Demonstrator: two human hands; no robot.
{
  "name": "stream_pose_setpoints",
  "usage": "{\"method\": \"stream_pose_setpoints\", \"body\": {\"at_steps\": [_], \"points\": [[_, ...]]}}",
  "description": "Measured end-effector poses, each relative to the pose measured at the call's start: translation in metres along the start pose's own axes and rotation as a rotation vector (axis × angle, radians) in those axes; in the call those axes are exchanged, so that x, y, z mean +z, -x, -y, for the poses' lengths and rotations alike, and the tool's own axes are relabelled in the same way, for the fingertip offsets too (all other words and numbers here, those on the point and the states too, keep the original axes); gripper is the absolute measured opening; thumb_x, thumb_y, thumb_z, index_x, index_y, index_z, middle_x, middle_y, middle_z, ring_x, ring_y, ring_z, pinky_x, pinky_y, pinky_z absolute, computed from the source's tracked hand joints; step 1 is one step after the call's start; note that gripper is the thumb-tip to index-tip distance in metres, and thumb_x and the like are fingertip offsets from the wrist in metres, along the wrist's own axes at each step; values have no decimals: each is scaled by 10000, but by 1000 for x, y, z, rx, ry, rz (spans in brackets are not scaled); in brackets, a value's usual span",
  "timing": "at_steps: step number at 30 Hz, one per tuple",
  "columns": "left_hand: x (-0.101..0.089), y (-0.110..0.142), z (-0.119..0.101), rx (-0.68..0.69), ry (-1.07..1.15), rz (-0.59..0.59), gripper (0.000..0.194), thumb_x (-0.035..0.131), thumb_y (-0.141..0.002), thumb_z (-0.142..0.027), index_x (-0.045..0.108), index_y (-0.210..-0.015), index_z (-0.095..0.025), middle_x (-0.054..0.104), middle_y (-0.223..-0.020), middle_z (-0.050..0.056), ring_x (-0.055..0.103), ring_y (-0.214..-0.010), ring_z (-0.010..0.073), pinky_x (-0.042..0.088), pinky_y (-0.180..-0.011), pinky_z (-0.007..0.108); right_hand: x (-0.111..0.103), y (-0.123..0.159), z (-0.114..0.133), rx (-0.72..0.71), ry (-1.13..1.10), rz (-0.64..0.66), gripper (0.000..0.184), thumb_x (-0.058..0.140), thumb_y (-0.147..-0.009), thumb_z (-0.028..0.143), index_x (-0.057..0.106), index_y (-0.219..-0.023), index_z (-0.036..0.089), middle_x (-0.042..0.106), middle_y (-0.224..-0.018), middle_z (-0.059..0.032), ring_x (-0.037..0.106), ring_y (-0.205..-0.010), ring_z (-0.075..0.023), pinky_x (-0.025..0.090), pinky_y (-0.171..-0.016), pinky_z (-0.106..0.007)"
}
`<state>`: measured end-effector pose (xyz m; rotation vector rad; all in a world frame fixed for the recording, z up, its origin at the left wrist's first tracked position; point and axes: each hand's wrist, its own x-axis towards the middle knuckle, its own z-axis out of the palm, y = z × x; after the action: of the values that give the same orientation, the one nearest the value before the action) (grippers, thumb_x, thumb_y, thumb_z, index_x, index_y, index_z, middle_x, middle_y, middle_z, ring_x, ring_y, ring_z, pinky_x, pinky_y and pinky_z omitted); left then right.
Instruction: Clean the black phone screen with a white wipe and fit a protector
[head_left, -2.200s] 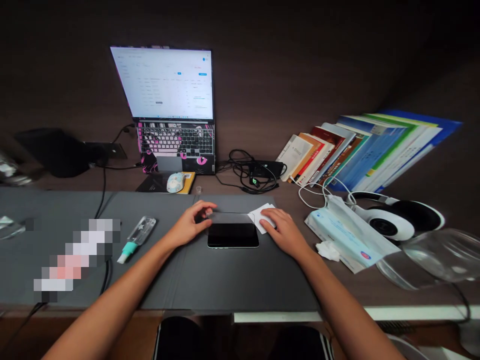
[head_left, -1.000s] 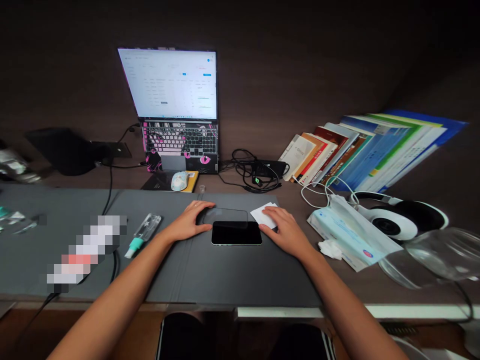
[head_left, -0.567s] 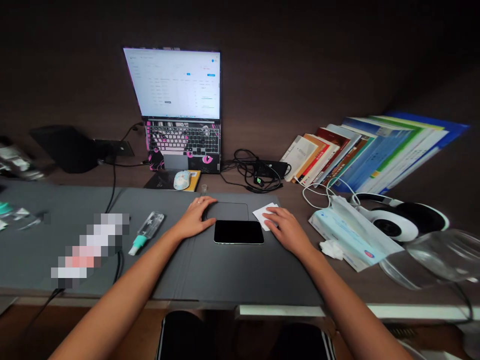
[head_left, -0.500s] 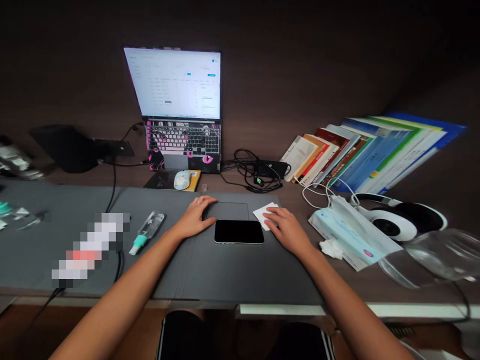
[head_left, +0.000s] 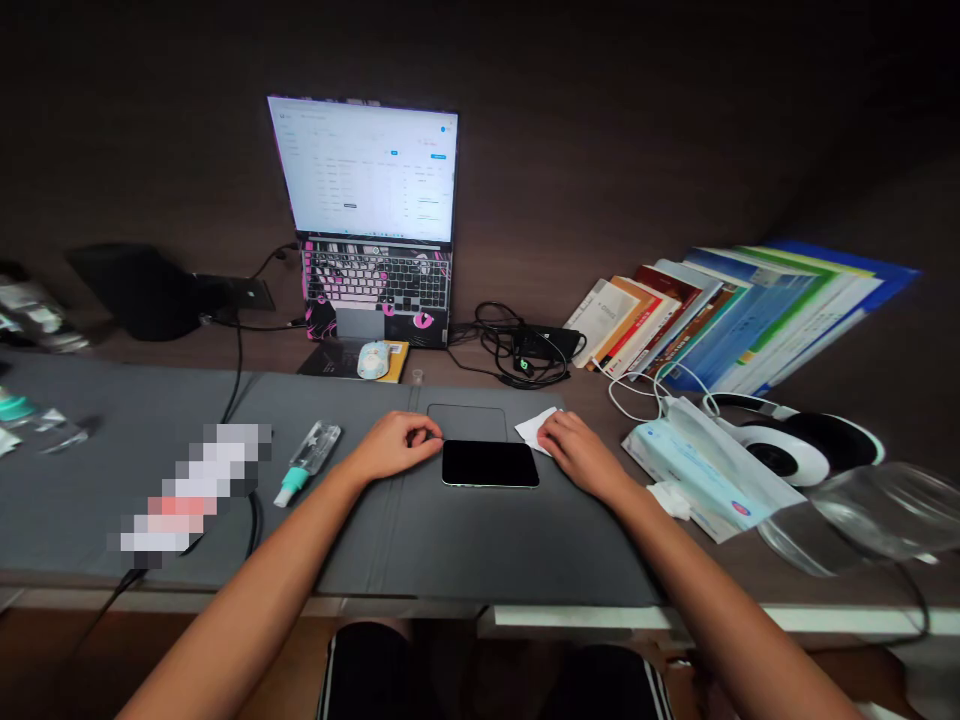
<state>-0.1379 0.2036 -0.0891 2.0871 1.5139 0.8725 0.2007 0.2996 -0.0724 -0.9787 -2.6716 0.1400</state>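
- One phone (head_left: 490, 464) lies flat, dark side up, on the mat (head_left: 480, 545) just below the centre of the frame.
- The person's left hand (head_left: 391, 447) has come off the sheet and curled near the phone's left end, fingertips almost meeting; whether they pinch anything thin cannot be told.
- The right hand (head_left: 581, 452), looser before, has drawn in and seems to pinch the paper (head_left: 532, 428), right of centre.
- Beyond the phone, the clear sheet (head_left: 466, 421) lies flat, now untouched.
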Motion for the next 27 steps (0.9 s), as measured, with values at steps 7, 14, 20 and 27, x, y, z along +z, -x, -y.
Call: {"method": "stream_pose_setpoints", "body": {"at_steps": [7,14,20,27], "points": [[0,4,-9,-21,-105,154,639,761,-769,-609,699,-1274,-222,642,-772,-14,598,-702,172,396,-656,256,-8,8,3,-10,-21,52,211,506,-992,340,661,-1026,203,651,-1062,-106,589,-1011,-251,491,-917,-399],[1,5,-5,9,-148,175,662,781,-760,-627,693,-1279,-227,646,-834,0,628,-795,202,413,-720,268,-1,2,5,24,-2,39,262,435,-1011,279,636,-876,178,643,-926,-109,577,-904,-239,469,-890,-395],[3,6,-6,31,-207,174,709,782,-742,-666,679,-1294,-232,639,-849,10,629,-811,220,417,-719,279,-14,11,35,41,-34,-27,318,343,-1059,322,599,-932,182,637,-970,-122,571,-925,-241,487,-867,-398],[2,5,-6,36,-167,167,694,777,-749,-666,691,-1274,-220,645,-836,9,628,-797,212,419,-719,279,-5,24,78,-43,-89,25,350,406,-1055,407,629,-1228,200,642,-1298,-132,580,-1229,-269,486,-1051,-457]]}}
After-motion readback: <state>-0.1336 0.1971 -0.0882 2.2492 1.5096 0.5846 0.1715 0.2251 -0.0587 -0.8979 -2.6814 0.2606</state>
